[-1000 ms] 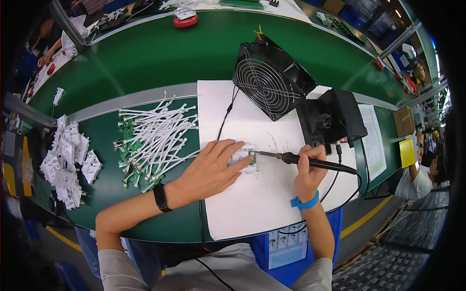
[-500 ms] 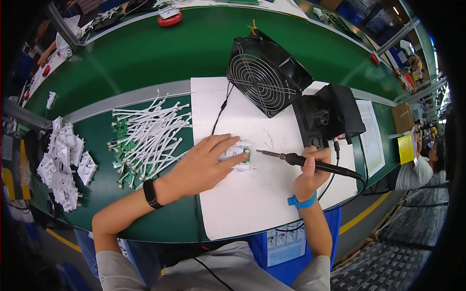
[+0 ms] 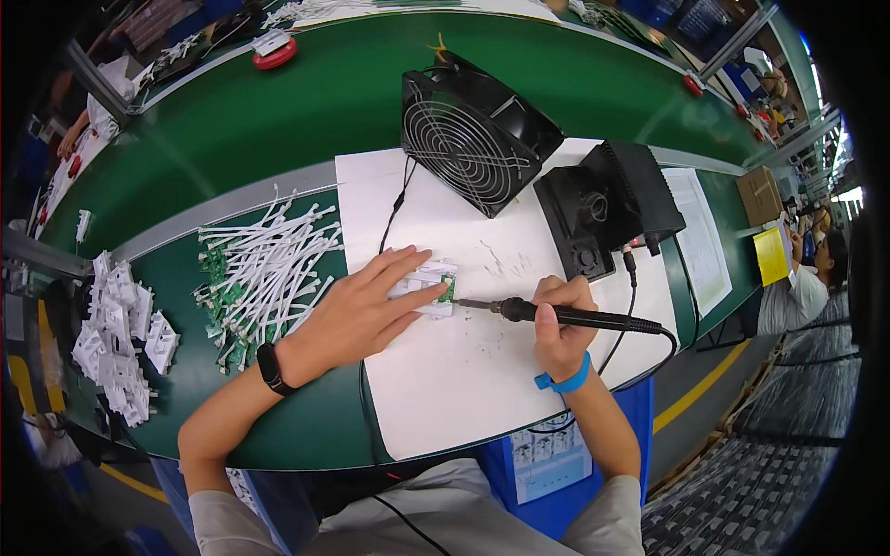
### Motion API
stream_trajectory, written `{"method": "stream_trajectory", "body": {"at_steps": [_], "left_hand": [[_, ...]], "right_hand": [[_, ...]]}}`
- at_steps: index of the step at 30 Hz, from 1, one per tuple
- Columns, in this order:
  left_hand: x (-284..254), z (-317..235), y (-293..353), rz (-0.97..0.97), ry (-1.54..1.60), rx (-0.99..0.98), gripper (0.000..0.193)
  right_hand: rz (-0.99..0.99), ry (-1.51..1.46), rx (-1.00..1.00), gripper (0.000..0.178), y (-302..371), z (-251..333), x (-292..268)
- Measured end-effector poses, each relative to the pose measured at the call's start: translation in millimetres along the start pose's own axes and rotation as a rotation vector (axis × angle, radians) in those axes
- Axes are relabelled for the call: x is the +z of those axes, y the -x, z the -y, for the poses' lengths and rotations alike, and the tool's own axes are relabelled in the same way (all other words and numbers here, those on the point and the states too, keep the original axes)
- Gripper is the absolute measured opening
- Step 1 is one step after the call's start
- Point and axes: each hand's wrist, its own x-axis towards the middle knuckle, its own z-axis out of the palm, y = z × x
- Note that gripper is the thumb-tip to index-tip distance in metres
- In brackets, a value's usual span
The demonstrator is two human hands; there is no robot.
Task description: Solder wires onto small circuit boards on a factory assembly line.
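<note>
Fingers spread over a white plastic housing (image 3: 436, 307), my left hand (image 3: 357, 310) holds it down on the white sheet. A small green circuit board (image 3: 450, 286) sits at the right end of the housing, partly under a fingertip. My right hand (image 3: 562, 324) is closed round the black handle of a soldering iron (image 3: 519, 310). The iron points left, and its tip is at the lower edge of the board; whether it touches cannot be made out. Most of the housing's left part is hidden under my left hand.
Left of the sheet (image 3: 436, 408) lies a pile of white cables (image 3: 273, 259) with green boards. Farther left are stacked white housings (image 3: 116, 334). A black fan (image 3: 473, 139) and a black soldering station (image 3: 612, 208) stand behind. Another person (image 3: 797, 292) is at the far right.
My right hand has brought the iron's tip from just off the board to its edge. My left hand keeps its hold on the housing. The whole view has shifted slightly.
</note>
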Motion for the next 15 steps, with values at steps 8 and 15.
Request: {"method": "stream_trajectory", "body": {"at_steps": [8, 15], "left_hand": [[-0.5, -0.4, 0.1, -0.02, 0.017, 0.002, 0.048], [0.7, -1.6, 1.1, -0.061, -0.03, -0.001, 0.047]], "right_hand": [[0.032, 0.055, -0.082, 0.016, 0.7, 0.1, -0.7], [-0.126, 0.097, -0.056, 0.014, 0.3, -5.8, -2.2]]}}
